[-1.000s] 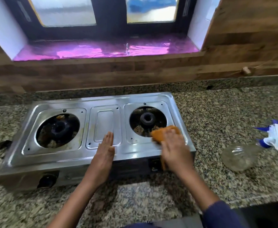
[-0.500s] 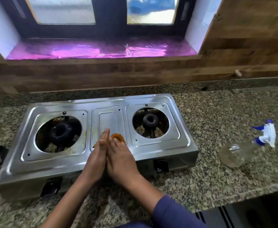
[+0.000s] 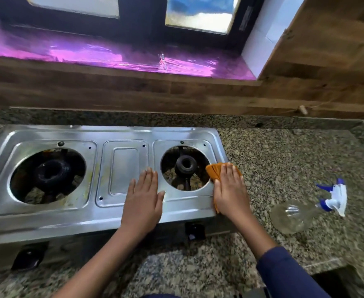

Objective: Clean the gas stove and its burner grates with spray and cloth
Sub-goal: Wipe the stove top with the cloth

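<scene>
Through the head camera I see one gas stove (image 3: 86, 214), a long box of brushed, shiny steel with rounded pressed panels, sitting on the speckled granite table (image 3: 284, 158). Its top has two round openings. The left burner (image 3: 49, 175) is a large dark ring and the right burner (image 3: 186, 164) a smaller one. A plain rectangular panel lies between them. Yellowish grime streaks the steel beside the left opening. Two black knobs show on the front face, one on the left (image 3: 28, 257) and one on the right (image 3: 195, 231).

Both hands are flat with straight fingers. My left hand (image 3: 143, 198) grips nothing and lies palm down on the steel between the centre panel and the right opening. My right hand (image 3: 230, 190) presses one folded orange cloth (image 3: 214, 168) onto the stove's right edge, just beside the right opening. Soft folds of the cloth stick out past the fingertips, and a strip shows below the palm.

One clear plastic spray bottle (image 3: 295, 214) with a white and blue trigger lies on its side on the table, well apart from the stove on the right. A dark blue sleeve (image 3: 288, 274) covers the right forearm. Behind the table there is wood-grain wall panelling (image 3: 327, 50) and a window sill lined with crinkled purple foil (image 3: 112, 54).
</scene>
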